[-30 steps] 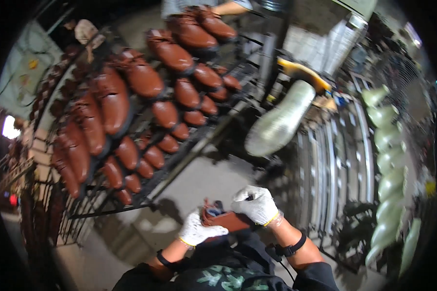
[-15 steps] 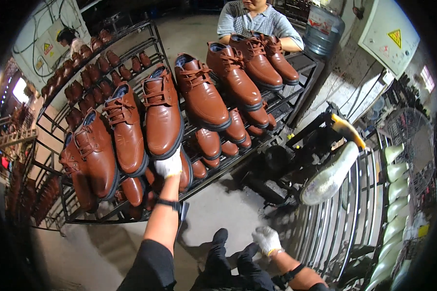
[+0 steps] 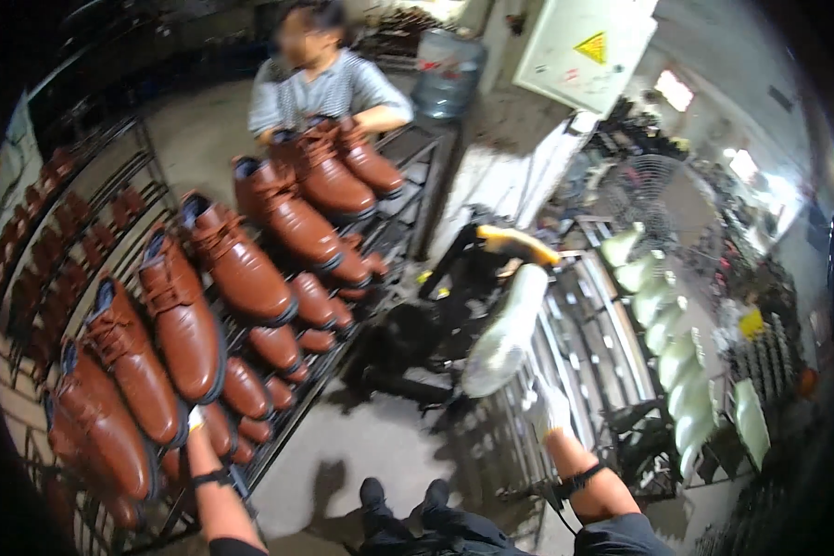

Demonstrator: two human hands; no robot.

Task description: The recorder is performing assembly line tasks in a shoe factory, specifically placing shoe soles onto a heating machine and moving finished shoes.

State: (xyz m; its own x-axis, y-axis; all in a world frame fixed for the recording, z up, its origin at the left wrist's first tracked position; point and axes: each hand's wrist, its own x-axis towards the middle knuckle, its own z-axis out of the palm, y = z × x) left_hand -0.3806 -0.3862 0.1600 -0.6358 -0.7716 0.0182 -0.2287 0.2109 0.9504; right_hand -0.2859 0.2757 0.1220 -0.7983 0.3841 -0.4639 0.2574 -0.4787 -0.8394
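My left hand (image 3: 195,420), in a white glove, reaches in at the toe of a brown leather lace-up shoe (image 3: 185,347) on the top of a metal rack. Its fingers are hidden under and behind the shoes, so its grip does not show. Further left another brown shoe (image 3: 132,371) stands beside it. Over on the right, my right hand (image 3: 551,408), gloved in white too, is smeared by motion just below a pale, glossy shoe last (image 3: 505,338). That last sits at a black stand with a yellow-orange piece (image 3: 519,245) at its top.
A person (image 3: 329,88) stands behind the shoe rack (image 3: 292,431), arms near the far shoes. To the right are a rack of metal bars (image 3: 612,324), several pale green lasts (image 3: 686,389) and a fan (image 3: 653,199). A water jug (image 3: 448,74) and an electrical box (image 3: 584,51) stand beyond.
The view has swung right, so the shoe rack now lies further left. My right hand has moved up from near my legs toward the pale last. My left hand remains at the shoes.
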